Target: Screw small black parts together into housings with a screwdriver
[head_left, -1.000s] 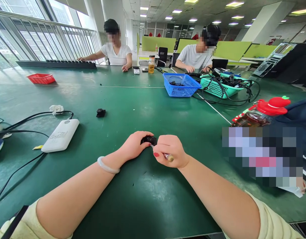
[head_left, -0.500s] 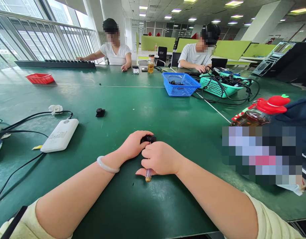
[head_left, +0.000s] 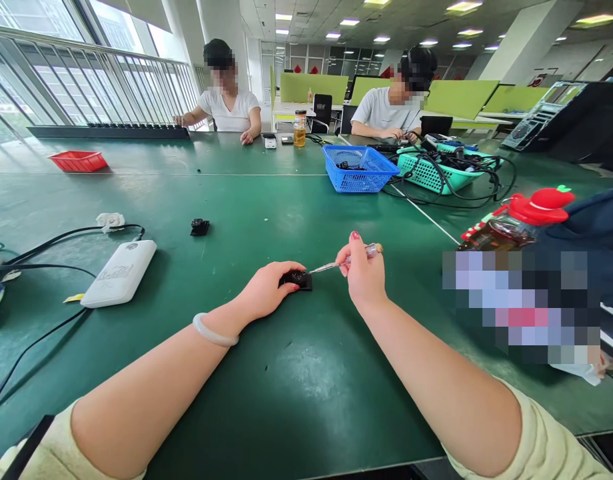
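Note:
On the green table (head_left: 226, 373), my left hand (head_left: 266, 287) is closed on a small black part (head_left: 302, 281), pinching it against the surface between thumb and fingers. Its exact kind is hard to make out. My right hand (head_left: 366, 273) grips a slim screwdriver (head_left: 326, 267) by its clear handle, which has a tan end. The thin metal shaft points left, and its tip meets the right side of the black part. Another small black part (head_left: 200, 227) lies apart, farther off to the left.
A white power bank (head_left: 119, 273) with cables lies at left. Farther back are a red tray (head_left: 77, 161), a blue basket (head_left: 361, 177) and a cable-filled green basket (head_left: 431, 175). A red-lidded bottle (head_left: 516, 223) stands at right. Two people sit across the table.
My right hand has swung right and away from me, turning the screwdriver from pointing away to pointing left. The left hand stays on the black part, which now shows more.

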`<state>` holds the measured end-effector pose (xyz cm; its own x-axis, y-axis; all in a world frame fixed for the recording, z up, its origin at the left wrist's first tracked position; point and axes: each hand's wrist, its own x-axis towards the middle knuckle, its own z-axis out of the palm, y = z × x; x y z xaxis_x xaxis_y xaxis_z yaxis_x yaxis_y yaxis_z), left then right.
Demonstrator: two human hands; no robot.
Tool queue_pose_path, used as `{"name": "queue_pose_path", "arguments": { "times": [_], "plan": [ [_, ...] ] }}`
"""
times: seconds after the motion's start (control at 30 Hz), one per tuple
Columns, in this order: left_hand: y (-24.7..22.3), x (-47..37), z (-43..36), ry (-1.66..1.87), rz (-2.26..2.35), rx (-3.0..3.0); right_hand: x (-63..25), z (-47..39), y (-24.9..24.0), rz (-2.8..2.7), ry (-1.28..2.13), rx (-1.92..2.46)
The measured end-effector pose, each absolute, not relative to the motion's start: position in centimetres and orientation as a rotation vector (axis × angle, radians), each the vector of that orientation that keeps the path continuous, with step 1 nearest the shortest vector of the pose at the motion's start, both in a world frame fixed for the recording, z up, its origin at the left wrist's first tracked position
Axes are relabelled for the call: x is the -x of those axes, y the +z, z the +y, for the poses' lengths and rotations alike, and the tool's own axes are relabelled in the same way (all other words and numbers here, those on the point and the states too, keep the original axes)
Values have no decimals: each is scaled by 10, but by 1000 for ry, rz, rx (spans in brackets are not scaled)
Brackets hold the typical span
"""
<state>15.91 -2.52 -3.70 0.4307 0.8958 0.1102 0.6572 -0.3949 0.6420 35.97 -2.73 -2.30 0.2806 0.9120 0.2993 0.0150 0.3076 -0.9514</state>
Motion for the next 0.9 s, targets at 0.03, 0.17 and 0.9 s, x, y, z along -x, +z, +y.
{"name": "queue_pose_path", "arguments": {
  "times": [0.03, 0.17, 0.9],
  "plan": [
    [-37, -159, -25, 607, 1307, -2172, -359, -26, -24, -1089, 809, 1088],
    [-36, -160, -26, 605, 1303, -2171, -359, -25, -26, -1072, 851, 1113],
    [-34, -159, -26, 601, 1304, -2141, -363, -10, -32, -564, 1239, 1250]
  ]
}}
